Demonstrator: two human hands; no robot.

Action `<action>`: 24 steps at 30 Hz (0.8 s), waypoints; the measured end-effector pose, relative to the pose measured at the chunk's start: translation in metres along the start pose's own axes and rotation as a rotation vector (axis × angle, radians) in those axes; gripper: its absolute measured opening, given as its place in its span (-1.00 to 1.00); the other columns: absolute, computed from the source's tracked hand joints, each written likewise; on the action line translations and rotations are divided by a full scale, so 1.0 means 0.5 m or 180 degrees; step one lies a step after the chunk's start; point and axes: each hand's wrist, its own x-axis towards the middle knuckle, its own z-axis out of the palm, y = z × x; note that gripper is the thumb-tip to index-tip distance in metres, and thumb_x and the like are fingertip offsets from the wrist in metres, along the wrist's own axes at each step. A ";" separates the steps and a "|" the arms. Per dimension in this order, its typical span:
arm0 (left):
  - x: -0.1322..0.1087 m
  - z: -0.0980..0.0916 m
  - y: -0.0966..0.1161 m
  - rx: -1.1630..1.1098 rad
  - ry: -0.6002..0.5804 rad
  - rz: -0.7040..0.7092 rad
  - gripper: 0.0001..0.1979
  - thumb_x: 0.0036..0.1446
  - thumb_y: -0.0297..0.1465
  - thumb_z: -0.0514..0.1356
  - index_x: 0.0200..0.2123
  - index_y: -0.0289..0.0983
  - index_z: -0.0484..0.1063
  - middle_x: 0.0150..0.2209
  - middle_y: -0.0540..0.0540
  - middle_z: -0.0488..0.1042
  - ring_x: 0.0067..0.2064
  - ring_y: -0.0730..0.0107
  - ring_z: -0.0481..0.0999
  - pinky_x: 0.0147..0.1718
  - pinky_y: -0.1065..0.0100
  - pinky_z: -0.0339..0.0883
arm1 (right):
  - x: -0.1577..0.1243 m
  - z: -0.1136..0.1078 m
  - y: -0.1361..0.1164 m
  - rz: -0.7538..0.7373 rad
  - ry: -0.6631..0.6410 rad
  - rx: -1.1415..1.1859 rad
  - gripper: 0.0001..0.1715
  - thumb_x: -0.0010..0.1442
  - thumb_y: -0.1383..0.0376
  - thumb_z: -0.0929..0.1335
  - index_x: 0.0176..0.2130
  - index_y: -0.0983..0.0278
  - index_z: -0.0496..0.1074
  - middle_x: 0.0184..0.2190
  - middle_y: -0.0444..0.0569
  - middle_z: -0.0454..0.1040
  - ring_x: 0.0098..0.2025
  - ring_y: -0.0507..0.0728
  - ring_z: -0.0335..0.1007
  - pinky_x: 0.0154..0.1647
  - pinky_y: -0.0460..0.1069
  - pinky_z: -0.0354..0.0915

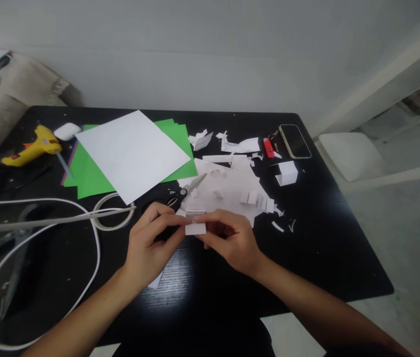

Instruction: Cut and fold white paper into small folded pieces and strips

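Note:
A small folded piece of white paper is held up between both hands over the near middle of the black table. My left hand pinches its left side between thumb and fingers. On its right side, my right hand has thumb and fingertips closed, and part of the paper is hidden behind them. Just beyond the fingers lie scissors with blades pointing away to the right. They rest partly on a cut white sheet scattered with small folded paper pieces.
A large white sheet lies over green sheets. To the left are a yellow glue gun, a looped white cable and larger dark shears. A phone, red lighter and folded paper sit right.

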 end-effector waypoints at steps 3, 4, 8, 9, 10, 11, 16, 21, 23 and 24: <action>0.002 -0.002 0.001 -0.0141 -0.0117 0.0001 -0.80 0.24 -0.62 0.30 -0.16 -0.22 0.59 -0.30 -0.01 0.49 -0.26 0.46 0.51 -0.31 0.42 0.38 | -0.001 0.002 -0.001 0.0098 -0.0159 0.0244 -0.72 0.17 0.39 0.52 -0.10 0.16 0.68 -0.42 -0.15 0.63 -0.46 0.05 0.58 -0.39 -0.05 0.49; 0.002 -0.003 0.001 -0.0161 -0.0155 -0.0011 -0.80 0.24 -0.62 0.29 -0.16 -0.22 0.59 -0.33 0.00 0.50 -0.27 0.46 0.51 -0.30 0.42 0.39 | -0.001 0.002 -0.001 0.0090 -0.0156 0.0271 -0.73 0.17 0.40 0.52 -0.11 0.16 0.68 -0.39 -0.14 0.65 -0.43 0.05 0.60 -0.36 -0.04 0.51; -0.001 -0.005 0.002 -0.0119 -0.0227 -0.0132 -0.78 0.23 -0.62 0.28 -0.14 -0.22 0.58 -0.35 0.02 0.55 -0.31 0.46 0.56 -0.31 0.43 0.42 | 0.001 0.002 0.003 -0.0043 -0.0058 0.0231 -0.80 0.16 0.36 0.55 -0.17 0.16 0.69 -0.27 -0.07 0.70 -0.34 0.07 0.64 -0.28 -0.03 0.55; -0.003 -0.005 0.002 -0.0127 -0.0257 -0.0160 -0.78 0.22 -0.61 0.29 -0.12 -0.22 0.58 -0.32 0.01 0.58 -0.29 0.45 0.59 -0.29 0.43 0.44 | 0.002 0.002 0.004 -0.0094 -0.0035 0.0211 -0.82 0.16 0.35 0.56 -0.19 0.16 0.69 -0.24 -0.06 0.71 -0.31 0.08 0.64 -0.26 -0.03 0.56; -0.003 -0.005 0.002 -0.0161 -0.0293 -0.0174 -0.78 0.23 -0.60 0.30 -0.11 -0.22 0.58 -0.29 -0.01 0.61 -0.26 0.43 0.61 -0.26 0.43 0.46 | 0.002 0.001 0.004 -0.0152 -0.0022 0.0192 -0.85 0.16 0.34 0.56 -0.20 0.15 0.70 -0.22 -0.05 0.71 -0.28 0.09 0.65 -0.25 -0.02 0.56; -0.004 -0.005 0.002 -0.0216 -0.0323 -0.0190 -0.79 0.23 -0.58 0.31 -0.11 -0.21 0.58 -0.25 -0.02 0.63 -0.22 0.42 0.63 -0.22 0.42 0.48 | 0.003 0.001 0.004 -0.0194 -0.0008 0.0173 -0.86 0.17 0.33 0.56 -0.20 0.15 0.70 -0.22 -0.05 0.71 -0.25 0.10 0.66 -0.22 -0.01 0.57; 0.000 -0.005 0.005 -0.0508 -0.0334 -0.0308 -0.87 0.24 -0.52 0.36 -0.17 -0.20 0.60 -0.21 -0.05 0.66 -0.16 0.37 0.65 -0.14 0.35 0.52 | 0.001 0.001 -0.002 -0.0016 0.0079 0.0107 -0.85 0.16 0.29 0.58 -0.20 0.11 0.71 -0.20 -0.06 0.72 -0.17 0.16 0.68 -0.12 0.06 0.59; 0.004 -0.005 0.006 -0.0545 -0.0249 -0.0326 -0.89 0.22 -0.49 0.39 -0.21 -0.18 0.63 -0.23 -0.06 0.65 -0.20 0.35 0.64 -0.19 0.33 0.53 | -0.003 0.002 -0.006 0.0139 0.0099 0.0269 -0.86 0.13 0.27 0.60 -0.25 0.15 0.68 -0.25 -0.08 0.72 -0.24 0.16 0.69 -0.16 0.07 0.61; 0.002 -0.003 0.006 -0.0607 -0.0215 -0.0369 -0.89 0.20 -0.50 0.40 -0.22 -0.18 0.63 -0.23 -0.05 0.65 -0.19 0.36 0.64 -0.18 0.33 0.53 | -0.003 0.002 -0.005 0.0141 0.0098 0.0340 -0.87 0.12 0.28 0.60 -0.27 0.15 0.67 -0.23 -0.07 0.72 -0.20 0.17 0.69 -0.12 0.07 0.61; 0.001 -0.002 0.006 -0.0661 -0.0199 -0.0417 -0.88 0.20 -0.50 0.40 -0.22 -0.17 0.63 -0.22 -0.05 0.65 -0.18 0.36 0.64 -0.17 0.33 0.54 | -0.004 0.002 -0.004 0.0160 0.0099 0.0380 -0.88 0.12 0.29 0.60 -0.28 0.15 0.67 -0.22 -0.07 0.72 -0.19 0.17 0.69 -0.09 0.08 0.61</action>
